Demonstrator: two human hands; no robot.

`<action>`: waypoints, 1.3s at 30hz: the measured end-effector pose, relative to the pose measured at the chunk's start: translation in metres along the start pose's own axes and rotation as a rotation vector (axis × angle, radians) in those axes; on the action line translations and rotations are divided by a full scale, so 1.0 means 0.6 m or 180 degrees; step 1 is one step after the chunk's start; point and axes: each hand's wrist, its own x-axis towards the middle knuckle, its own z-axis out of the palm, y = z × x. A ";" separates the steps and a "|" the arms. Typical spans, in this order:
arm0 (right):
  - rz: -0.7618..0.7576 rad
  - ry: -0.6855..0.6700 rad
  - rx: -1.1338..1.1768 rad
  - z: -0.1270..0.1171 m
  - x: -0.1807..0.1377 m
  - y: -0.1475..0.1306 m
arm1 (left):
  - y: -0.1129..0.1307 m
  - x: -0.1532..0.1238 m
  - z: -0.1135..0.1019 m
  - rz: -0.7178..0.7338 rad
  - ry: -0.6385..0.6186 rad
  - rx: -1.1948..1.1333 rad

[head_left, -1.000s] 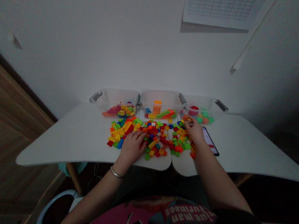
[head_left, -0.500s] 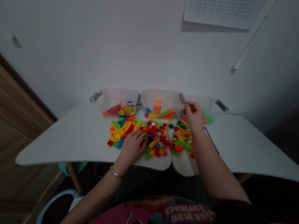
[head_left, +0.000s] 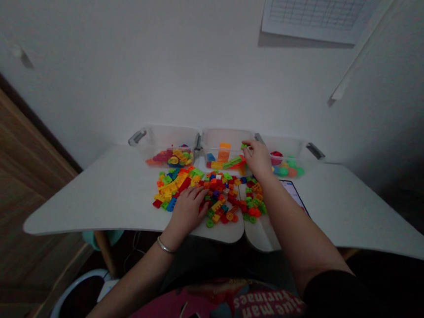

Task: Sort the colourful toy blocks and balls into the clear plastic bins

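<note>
My right hand [head_left: 256, 158] is over the right side of the middle clear bin [head_left: 229, 136], its fingers pinched on a small green toy brick [head_left: 244, 146]. Inside that bin lie an orange block [head_left: 224, 152], a long green piece [head_left: 233, 163] and a few other pieces. My left hand [head_left: 190, 204] rests on the pile of coloured toy bricks [head_left: 168, 190], fingers spread and slightly bent. Its fingertips touch bricks in the middle of the pile; I see none gripped. My right forearm covers part of the pile's right side.
The left clear bin [head_left: 171, 134] holds yellow, red and orange pieces. In the right clear bin [head_left: 290, 147] are green, orange and red round pieces. A tablet or phone [head_left: 293, 192] lies beside my right forearm on the white table [head_left: 349, 205]. A wall stands right behind the bins.
My right hand has moved left with the green brick, from between the middle and right bins to over the middle bin. My left hand stays on the pile.
</note>
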 end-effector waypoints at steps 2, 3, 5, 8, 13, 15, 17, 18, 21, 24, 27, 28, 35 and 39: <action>0.0046 -0.0152 -0.0181 -0.001 -0.001 -0.003 | 0.000 0.000 0.001 -0.0005 0.0015 -0.0001; 0.0085 -0.0228 -0.0234 -0.001 -0.001 -0.004 | -0.001 0.000 0.002 -0.0006 0.0027 -0.0006; 0.0125 -0.0365 -0.0324 0.000 0.000 -0.003 | -0.001 -0.001 0.003 -0.0009 0.0044 -0.0020; 0.0055 -0.0465 -0.0499 0.002 0.000 0.000 | -0.001 -0.001 0.003 -0.0014 0.0019 -0.0010; -0.0093 -0.0533 -0.0638 0.003 -0.002 0.006 | 0.000 -0.001 0.000 -0.0012 0.0021 0.0030; -0.0163 -0.0572 -0.0592 0.002 -0.001 0.009 | 0.001 -0.001 -0.001 -0.0005 0.0028 0.0015; -0.0244 -0.0608 -0.0545 0.000 0.000 0.014 | 0.001 -0.001 -0.001 -0.0004 0.0039 -0.0004; -0.0288 -0.0627 -0.0514 -0.001 -0.001 0.017 | 0.001 -0.001 0.000 -0.0003 0.0051 -0.0008; -0.0405 -0.0639 -0.0346 -0.009 -0.004 0.021 | 0.001 -0.001 0.000 0.0012 0.0074 -0.0006; -0.0465 -0.0483 -0.0154 -0.025 -0.015 0.018 | 0.001 -0.001 0.001 0.0027 0.0044 0.0018; -0.0427 -0.0289 0.0005 -0.047 -0.032 0.006 | 0.002 0.000 0.001 0.0013 0.0023 0.0050; -0.0402 -0.0265 0.0052 -0.055 -0.039 0.002 | 0.002 0.000 0.001 0.0003 0.0020 0.0057; -0.0035 -0.1038 -0.0382 -0.083 -0.088 -0.003 | 0.005 0.001 0.000 -0.0008 0.0025 0.0082; 0.0324 -0.1618 -0.1108 -0.079 -0.114 0.003 | 0.006 0.001 -0.002 -0.0005 0.0023 0.0069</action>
